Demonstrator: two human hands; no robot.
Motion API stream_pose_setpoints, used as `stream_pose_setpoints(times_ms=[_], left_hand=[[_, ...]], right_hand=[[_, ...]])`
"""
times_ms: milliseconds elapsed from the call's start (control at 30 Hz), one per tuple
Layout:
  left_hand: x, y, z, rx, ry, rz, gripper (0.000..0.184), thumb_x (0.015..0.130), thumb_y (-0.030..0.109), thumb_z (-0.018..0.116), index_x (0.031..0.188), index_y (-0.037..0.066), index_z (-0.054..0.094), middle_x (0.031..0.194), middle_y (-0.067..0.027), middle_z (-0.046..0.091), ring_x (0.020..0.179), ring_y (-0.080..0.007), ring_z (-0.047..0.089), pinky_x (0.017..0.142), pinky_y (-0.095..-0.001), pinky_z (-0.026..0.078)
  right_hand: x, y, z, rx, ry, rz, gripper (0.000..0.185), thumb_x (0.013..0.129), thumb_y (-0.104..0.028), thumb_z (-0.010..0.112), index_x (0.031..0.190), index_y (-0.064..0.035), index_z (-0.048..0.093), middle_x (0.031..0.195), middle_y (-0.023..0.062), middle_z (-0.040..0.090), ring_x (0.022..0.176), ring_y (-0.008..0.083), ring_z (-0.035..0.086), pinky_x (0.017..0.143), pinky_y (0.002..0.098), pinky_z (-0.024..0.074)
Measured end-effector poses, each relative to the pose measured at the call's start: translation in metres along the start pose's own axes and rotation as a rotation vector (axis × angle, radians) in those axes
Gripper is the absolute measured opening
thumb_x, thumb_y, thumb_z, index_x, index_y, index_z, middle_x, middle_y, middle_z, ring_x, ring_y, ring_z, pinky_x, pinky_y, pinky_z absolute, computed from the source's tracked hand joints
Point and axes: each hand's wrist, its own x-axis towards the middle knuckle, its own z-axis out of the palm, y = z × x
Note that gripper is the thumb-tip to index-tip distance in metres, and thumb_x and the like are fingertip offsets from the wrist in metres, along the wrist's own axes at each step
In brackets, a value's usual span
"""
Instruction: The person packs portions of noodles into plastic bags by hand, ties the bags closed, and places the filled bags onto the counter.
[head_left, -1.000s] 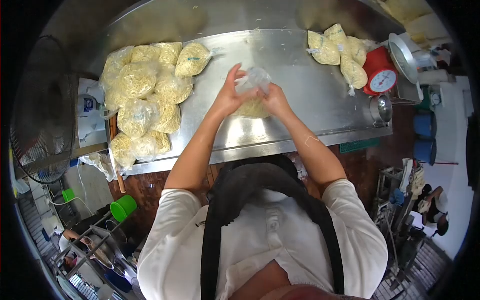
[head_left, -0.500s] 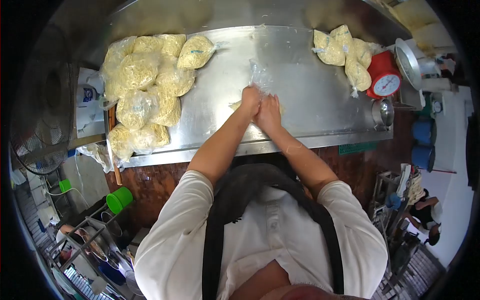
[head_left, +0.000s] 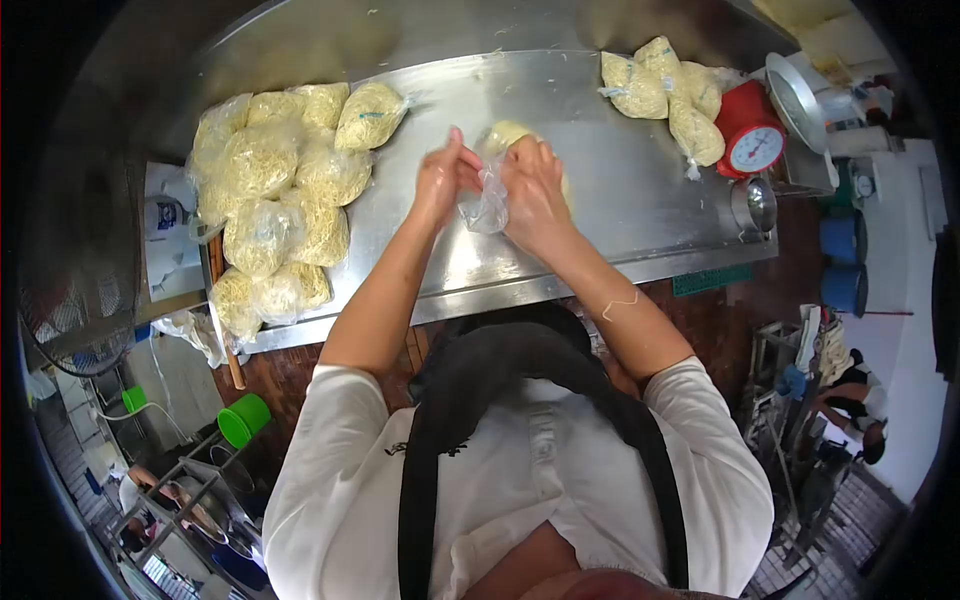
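Bags of noodles crowd the left end of a smooth steel table, clear plastic wrinkling over tangles of pale yellow strands. To their right, a worker's left hand is raised with fingers loosely spread, parted from the right hand after the two were pressed together half a second ago; whether its fingertips touch plastic cannot be told. Between the hands, the crumpled, translucent top of a noodle bag now points back toward the worker instead of away across the table, leaving the loose film within the left hand's reach while one hand steadies the bag. The right hand, fingers curled, appears to grip it near the neck, its rounded, filled body on the table beyond and beneath. A thin strand clings to the right forearm. Farther right, plump pouches with pinched ends lie beside a red dial scale, its metal pan and a shiny steel bowl.
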Motion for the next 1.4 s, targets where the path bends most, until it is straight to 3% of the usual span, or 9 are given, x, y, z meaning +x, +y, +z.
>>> stream_pose_setpoints(times_ms=[167, 333, 433, 533, 667, 867, 967, 1167, 1400], left_hand=[[-0.036, -0.011, 0.070, -0.628, -0.045, -0.257, 0.032, 0.101, 0.028, 0.052, 0.105, -0.001, 0.065, 0.102, -0.0108, 0.066, 0.096, -0.0241, 0.063, 0.085, -0.0382, 0.051], [-0.033, -0.070, 0.037, 0.594, -0.059, 0.246, 0.026, 0.098, 0.026, 0.055, 0.094, 0.004, 0.066, 0.091, -0.0134, 0.066, 0.092, -0.0324, 0.058, 0.083, -0.0430, 0.047], [-0.037, -0.068, 0.026, 1.191, -0.028, 0.526, 0.018, 0.094, 0.021, 0.059, 0.089, 0.006, 0.068, 0.094, -0.0144, 0.066, 0.093, -0.0376, 0.054, 0.084, -0.0458, 0.045], [-0.022, -0.079, 0.013, 1.342, 0.004, 0.514, 0.013, 0.090, 0.016, 0.063, 0.093, 0.006, 0.070, 0.101, -0.0138, 0.067, 0.102, -0.0393, 0.052, 0.089, -0.0455, 0.043], [-0.002, -0.118, -0.028, 1.210, -0.006, 0.386, 0.019, 0.085, 0.005, 0.062, 0.102, 0.007, 0.070, 0.106, -0.0160, 0.066, 0.106, -0.0386, 0.052, 0.098, -0.0443, 0.041], [-0.002, -0.150, -0.047, 1.120, 0.180, 0.655, 0.029, 0.082, -0.006, 0.054, 0.107, 0.005, 0.064, 0.089, -0.0177, 0.066, 0.096, -0.0357, 0.060, 0.087, -0.0434, 0.047], [-0.016, -0.118, -0.027, 0.770, 0.270, 0.370, 0.036, 0.083, -0.006, 0.054, 0.117, 0.007, 0.056, 0.088, -0.0155, 0.067, 0.083, -0.0315, 0.065, 0.077, -0.0386, 0.051], [-0.005, -0.116, -0.032, 0.656, 0.091, 0.362, 0.035, 0.085, -0.002, 0.057, 0.119, 0.007, 0.056, 0.091, -0.0136, 0.070, 0.078, -0.0279, 0.067, 0.072, -0.0343, 0.052], [0.002, -0.129, -0.030, 0.878, 0.093, 0.519, 0.017, 0.081, 0.004, 0.070, 0.098, 0.005, 0.072, 0.089, -0.0116, 0.067, 0.081, -0.0280, 0.063, 0.074, -0.0377, 0.050]], right_hand=[[-0.042, 0.036, -0.005, 0.412, -0.160, 0.018, 0.020, 0.080, -0.012, 0.064, 0.097, -0.0003, 0.064, 0.088, 0.0180, 0.063, 0.079, 0.0323, 0.059, 0.070, 0.0442, 0.0446], [-0.083, 0.091, 0.011, 1.380, -0.433, 1.117, 0.021, 0.087, -0.013, 0.063, 0.102, 0.0012, 0.066, 0.087, 0.0169, 0.067, 0.077, 0.0296, 0.065, 0.071, 0.0386, 0.0505], [-0.059, 0.086, 0.038, 0.658, -0.475, 0.628, 0.017, 0.086, -0.011, 0.062, 0.095, 0.0014, 0.069, 0.087, 0.0183, 0.069, 0.076, 0.0307, 0.067, 0.072, 0.0388, 0.0531], [-0.064, 0.097, 0.115, 0.495, -0.174, 0.329, 0.009, 0.088, -0.004, 0.063, 0.093, 0.0000, 0.069, 0.071, 0.0081, 0.066, 0.061, 0.0157, 0.060, 0.058, 0.0302, 0.0492], [-0.072, 0.069, 0.131, 0.589, -0.146, 0.539, 0.025, 0.081, -0.005, 0.067, 0.104, 0.0014, 0.067, 0.090, 0.0209, 0.069, 0.080, 0.0363, 0.067, 0.073, 0.0409, 0.0542], [-0.107, 0.056, 0.138, 0.430, 0.039, 0.229, 0.040, 0.076, 0.000, 0.070, 0.113, -0.0033, 0.056, 0.095, 0.0170, 0.068, 0.081, 0.0353, 0.067, 0.071, 0.0407, 0.0544], [-0.096, 0.057, 0.132, 0.593, -0.118, 0.368, 0.034, 0.076, 0.001, 0.069, 0.106, -0.0047, 0.055, 0.090, 0.0143, 0.066, 0.088, 0.0323, 0.066, 0.075, 0.0396, 0.0538], [-0.088, 0.105, 0.150, 1.095, -0.589, 0.404, 0.034, 0.078, 0.007, 0.063, 0.108, -0.0038, 0.051, 0.084, 0.0103, 0.062, 0.074, 0.0212, 0.063, 0.070, 0.0297, 0.0501], [-0.097, 0.068, 0.112, 0.397, 0.032, 0.023, 0.027, 0.075, 0.007, 0.064, 0.098, -0.0067, 0.060, 0.084, 0.0137, 0.053, 0.083, 0.0334, 0.055, 0.075, 0.0416, 0.0462]])
